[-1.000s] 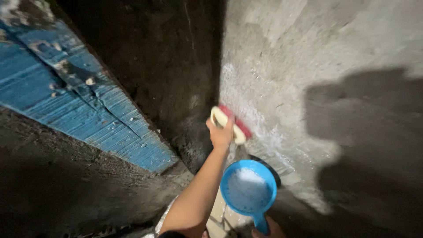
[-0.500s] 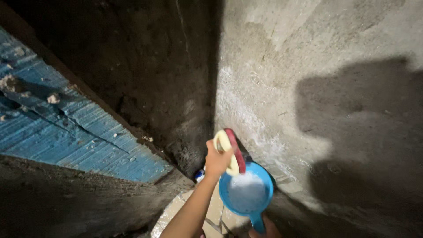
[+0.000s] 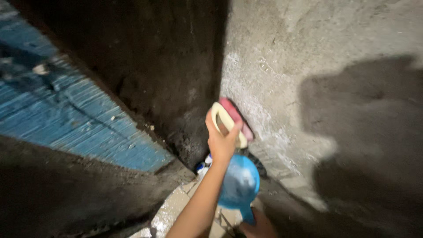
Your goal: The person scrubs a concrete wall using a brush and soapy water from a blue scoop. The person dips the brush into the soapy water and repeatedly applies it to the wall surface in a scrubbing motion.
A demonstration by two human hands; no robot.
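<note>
Plastic scrub brush (image 3: 231, 121), stiff, light and likely wet-slippery, sits clamped by its loop handle in left-hand (image 3: 221, 143) fingers against the wall (image 3: 282, 79); right hand (image 3: 260, 227) grips the blue dipper (image 3: 239, 185) handle.

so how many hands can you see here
2: the left hand is shut on the scrubbing brush against the concrete wall; the right hand, partly cut off at the bottom edge, holds the blue dipper.
</note>
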